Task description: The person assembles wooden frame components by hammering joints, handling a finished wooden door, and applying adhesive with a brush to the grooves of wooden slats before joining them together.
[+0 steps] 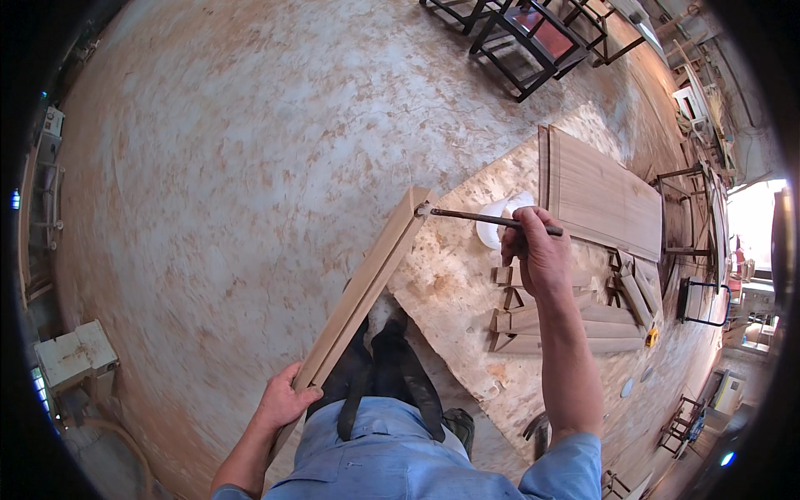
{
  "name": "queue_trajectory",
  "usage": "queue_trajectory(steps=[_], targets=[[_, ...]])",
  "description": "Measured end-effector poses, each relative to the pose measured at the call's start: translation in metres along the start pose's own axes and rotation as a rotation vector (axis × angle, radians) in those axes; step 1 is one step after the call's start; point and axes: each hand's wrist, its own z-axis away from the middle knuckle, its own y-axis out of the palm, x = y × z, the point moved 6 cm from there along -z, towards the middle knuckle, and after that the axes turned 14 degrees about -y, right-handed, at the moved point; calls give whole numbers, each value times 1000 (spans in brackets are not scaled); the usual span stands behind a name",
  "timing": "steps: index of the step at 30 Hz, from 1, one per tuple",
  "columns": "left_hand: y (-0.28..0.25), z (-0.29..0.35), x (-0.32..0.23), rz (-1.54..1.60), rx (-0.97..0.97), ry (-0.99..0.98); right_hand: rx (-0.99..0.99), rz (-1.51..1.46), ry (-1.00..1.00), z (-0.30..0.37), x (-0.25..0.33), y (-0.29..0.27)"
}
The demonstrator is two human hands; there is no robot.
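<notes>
A stained, pale sheet (442, 287) spreads across the floor, bearing a framed wooden panel (604, 192). To its left, a long grooved wooden rail (364, 287) slants upward in front of the person, its far end by the sheet's edge. Cut wooden pieces (612, 330) lie in a loose pile below the panel, and a white tub (490, 235) sits behind the brush. The left hand (283, 400) grips the rail's near end, thumb across it, other fingers partly hidden. The right hand (540, 250) pinches a slim brush (467, 216) between thumb and fingers, its whitish tip at a recess in the rail's far end. The step looks like coating that recess; continuing calls for a steady rail and light, controlled strokes.
</notes>
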Motion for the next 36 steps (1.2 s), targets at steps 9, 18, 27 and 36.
queue_trajectory(steps=[9,18,27,36], targets=[[0,-3,9,-57,-116,40,308,446,-192,12,15,51],[8,-7,12,-92,-117,46,282,488,-258,18,-6,53],[19,-8,24,-96,-48,-48,167,493,-96,20,-16,27],[29,-6,12,-153,1,-108,104,456,-25,27,-27,2]])
